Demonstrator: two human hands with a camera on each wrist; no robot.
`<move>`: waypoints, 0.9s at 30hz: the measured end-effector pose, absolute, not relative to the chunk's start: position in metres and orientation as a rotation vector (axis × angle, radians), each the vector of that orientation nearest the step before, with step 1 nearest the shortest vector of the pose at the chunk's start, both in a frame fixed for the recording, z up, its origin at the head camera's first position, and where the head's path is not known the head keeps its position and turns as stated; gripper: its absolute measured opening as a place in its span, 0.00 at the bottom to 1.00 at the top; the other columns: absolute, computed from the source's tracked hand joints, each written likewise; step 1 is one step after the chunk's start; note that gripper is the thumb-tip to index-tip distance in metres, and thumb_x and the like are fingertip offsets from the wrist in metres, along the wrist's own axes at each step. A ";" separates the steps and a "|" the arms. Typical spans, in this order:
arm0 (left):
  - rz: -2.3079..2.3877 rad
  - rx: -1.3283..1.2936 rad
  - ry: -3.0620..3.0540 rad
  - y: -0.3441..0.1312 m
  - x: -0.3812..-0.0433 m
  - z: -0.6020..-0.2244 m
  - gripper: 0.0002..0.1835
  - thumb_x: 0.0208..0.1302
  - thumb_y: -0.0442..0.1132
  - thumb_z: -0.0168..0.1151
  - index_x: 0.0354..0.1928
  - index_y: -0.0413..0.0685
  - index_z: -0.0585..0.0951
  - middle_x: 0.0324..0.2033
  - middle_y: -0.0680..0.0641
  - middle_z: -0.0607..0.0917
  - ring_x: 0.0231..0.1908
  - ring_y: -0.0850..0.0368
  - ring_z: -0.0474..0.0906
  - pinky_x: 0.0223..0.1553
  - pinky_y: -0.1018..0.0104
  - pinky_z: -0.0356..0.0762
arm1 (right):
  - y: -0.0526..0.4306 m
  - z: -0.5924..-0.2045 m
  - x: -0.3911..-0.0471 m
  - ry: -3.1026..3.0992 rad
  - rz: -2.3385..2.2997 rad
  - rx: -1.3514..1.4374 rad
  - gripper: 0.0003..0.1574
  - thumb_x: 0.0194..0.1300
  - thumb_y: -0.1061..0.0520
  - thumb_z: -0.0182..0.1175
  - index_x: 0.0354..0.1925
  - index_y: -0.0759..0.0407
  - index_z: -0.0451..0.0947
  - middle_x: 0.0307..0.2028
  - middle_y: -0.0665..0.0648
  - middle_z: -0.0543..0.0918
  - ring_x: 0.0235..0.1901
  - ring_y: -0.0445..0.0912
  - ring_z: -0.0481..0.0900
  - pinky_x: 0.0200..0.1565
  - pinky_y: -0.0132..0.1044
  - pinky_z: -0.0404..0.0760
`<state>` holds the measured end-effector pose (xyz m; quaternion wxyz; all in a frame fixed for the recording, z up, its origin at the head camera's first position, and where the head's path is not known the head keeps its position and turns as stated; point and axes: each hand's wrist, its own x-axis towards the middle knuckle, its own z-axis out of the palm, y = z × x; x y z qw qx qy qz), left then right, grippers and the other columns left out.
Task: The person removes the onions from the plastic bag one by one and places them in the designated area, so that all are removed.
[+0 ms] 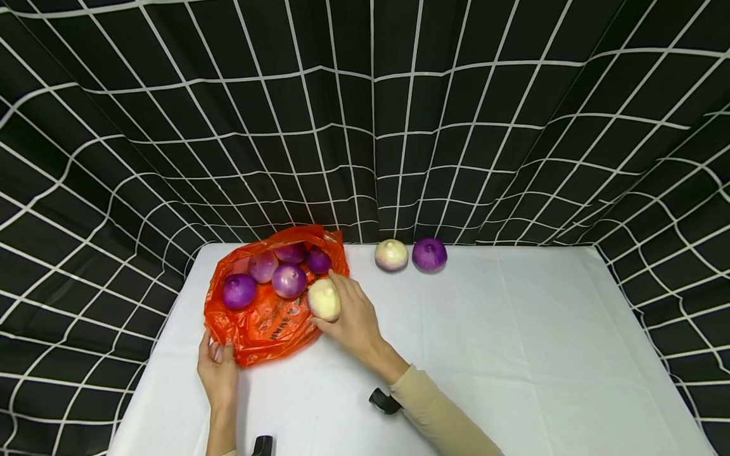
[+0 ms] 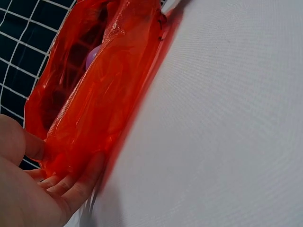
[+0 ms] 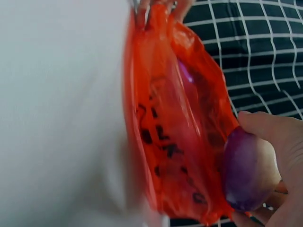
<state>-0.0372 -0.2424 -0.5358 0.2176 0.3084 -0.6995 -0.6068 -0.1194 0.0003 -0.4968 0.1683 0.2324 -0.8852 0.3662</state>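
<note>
A red plastic bag (image 1: 308,329) with dark print lies on its side at the left of the table, its mouth spread wide. Several purple onions (image 1: 239,291) show inside it. My left hand (image 1: 218,373) pinches the bag's near left edge between thumb and fingers, as the left wrist view also shows. In my right hand (image 1: 356,320) is an onion (image 1: 324,299), pale on top and purple on its side (image 3: 251,170), gripped at the bag's right rim, over the opening.
Beyond the bag, a pale onion (image 1: 391,255) and a dark purple onion (image 1: 429,255) stand side by side at the table's back edge. A black curtain with a white grid (image 1: 456,145) rises behind the white tablecloth (image 1: 502,329).
</note>
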 end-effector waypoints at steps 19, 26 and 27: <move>-1.696 0.869 -1.909 -0.242 -0.038 -0.538 0.31 0.69 0.26 0.48 0.73 0.41 0.60 0.43 0.49 0.71 0.34 0.73 0.72 0.32 0.86 0.73 | 0.069 -0.500 -0.150 -2.421 1.123 0.370 0.49 0.42 0.51 0.81 0.61 0.63 0.73 0.59 0.59 0.75 0.58 0.56 0.74 0.57 0.53 0.76; -1.716 0.876 -1.884 -0.243 -0.039 -0.539 0.31 0.69 0.26 0.48 0.73 0.40 0.60 0.44 0.48 0.71 0.34 0.74 0.72 0.32 0.86 0.73 | 0.094 -0.501 -0.158 -2.451 1.127 0.268 0.48 0.43 0.54 0.81 0.61 0.65 0.73 0.60 0.62 0.74 0.61 0.57 0.72 0.59 0.55 0.73; -1.721 0.876 -1.882 -0.243 -0.039 -0.540 0.31 0.69 0.25 0.48 0.73 0.40 0.60 0.44 0.48 0.71 0.34 0.74 0.73 0.31 0.85 0.73 | 0.099 -0.501 -0.160 -2.447 1.134 0.246 0.48 0.43 0.55 0.81 0.61 0.65 0.73 0.61 0.62 0.73 0.61 0.58 0.72 0.59 0.55 0.73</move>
